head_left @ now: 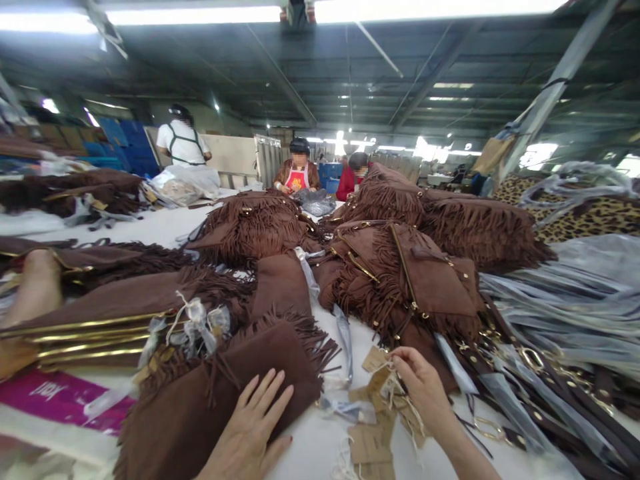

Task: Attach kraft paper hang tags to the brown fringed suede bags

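Note:
My left hand (257,423) lies flat with fingers spread on a brown fringed bag (180,407) at the front of the table. To its right, my right hand (420,383) has thumb and fingers pinched together over a pile of kraft-paper hang tags (373,443) with white strings. Its fingertips are at the string end of a hang tag (375,360). Beside the tags lies a small clear plastic-wrapped piece (347,408). Behind my right hand rests a brown fringed bag with gold zips (435,287).
Brown fringed bags (250,220) are heaped across the white table. Straps with gold hardware (550,387) and plastic-wrapped strips (580,293) lie at right. Another person's arm (37,293) reaches in at left, near gold-zipped bags (110,337). Several people, including one in a red apron (297,180), are farther back.

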`<state>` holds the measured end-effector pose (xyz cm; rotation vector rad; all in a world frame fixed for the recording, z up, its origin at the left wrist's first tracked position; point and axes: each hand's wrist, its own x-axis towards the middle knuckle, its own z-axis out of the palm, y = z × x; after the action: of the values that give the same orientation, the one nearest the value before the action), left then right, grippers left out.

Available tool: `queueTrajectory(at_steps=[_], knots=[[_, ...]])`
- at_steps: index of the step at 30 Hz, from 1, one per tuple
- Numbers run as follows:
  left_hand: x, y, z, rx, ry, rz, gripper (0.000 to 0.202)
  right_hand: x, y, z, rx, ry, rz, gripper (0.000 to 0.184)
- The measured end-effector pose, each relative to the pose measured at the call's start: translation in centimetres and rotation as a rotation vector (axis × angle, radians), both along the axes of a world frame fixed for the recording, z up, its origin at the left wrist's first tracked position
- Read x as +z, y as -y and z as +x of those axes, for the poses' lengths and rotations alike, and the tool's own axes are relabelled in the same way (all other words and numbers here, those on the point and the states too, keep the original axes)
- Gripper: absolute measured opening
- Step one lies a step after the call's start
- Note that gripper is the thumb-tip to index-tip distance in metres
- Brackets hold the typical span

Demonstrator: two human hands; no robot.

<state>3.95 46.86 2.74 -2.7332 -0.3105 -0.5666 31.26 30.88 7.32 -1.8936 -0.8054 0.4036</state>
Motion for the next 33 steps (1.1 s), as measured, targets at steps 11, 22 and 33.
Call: queueTrajectory(at_steps=[11, 22, 33], knots=[[3.9, 5.9, 10.3, -0.074, 0.263, -0.867, 0.035, 2.0, 0.5, -1.0, 0.016, -0.207, 0.102, 0.025], [3.9, 5.6, 17.0, 0.167, 0.193, -1.819, 0.003, 0.3, 1.8, -0.3, -0.009, -0.176, 0.061, 0.024], [6.8, 3.4, 14.6, 0.188, 0.268, -2.597, 0.054, -2.4, 1.3, -1.5, -0.001, -0.178, 0.029, 0.035]])
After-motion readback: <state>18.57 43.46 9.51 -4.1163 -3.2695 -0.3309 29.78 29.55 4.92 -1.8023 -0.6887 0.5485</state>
